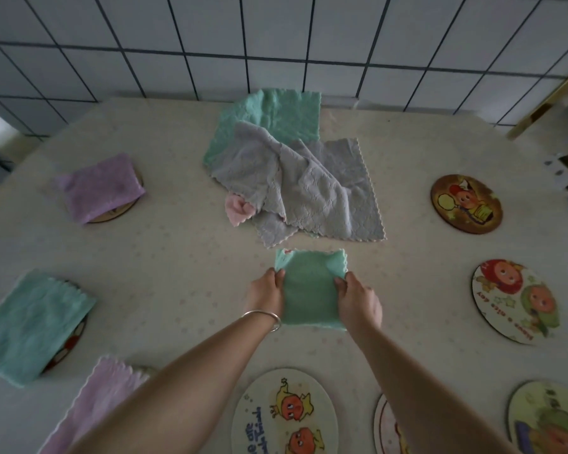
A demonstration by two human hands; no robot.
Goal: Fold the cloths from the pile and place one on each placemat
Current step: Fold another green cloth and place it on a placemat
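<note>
Gripping a small folded mint-green scalloped-edge cloth (312,290) by its two sides, the left hand (266,294) and the right hand (358,301) each pinch an edge with curled fingers, the cloth lying flat on the cream tablecloth-covered table (177,263) between the pile and the near placemats. A thin silver bangle (264,317) circles the left wrist.

The pile (286,172) behind it shows three cloths: one mint-green (276,116) at the back, one grey (309,188) crumpled across the middle, and a bit of pink one (238,209) poking out at its left edge.

Three folded cloths already sit on round placemats along the left: a lilac cloth (100,188) on the far-left placemat (118,213), a mint-green one (35,326) on a middle-left placemat (71,344), and a pale pink one (92,407) at the near-left corner, its mat almost wholly hidden.

Five round cartoon-printed placemats lie bare: a dark brown one (466,203) at far right, a white one with two round-faced figures (515,301) below it, a yellowish one (548,417) at the near-right corner, one mostly hidden under the right forearm (386,424), and a white one with two orange faces (284,414) nearest the body. The white right-hand mat carries curved red lettering along its rim, reading roughly "Have a nice day"; the near mat has blue lettering too blurred to read.
</note>
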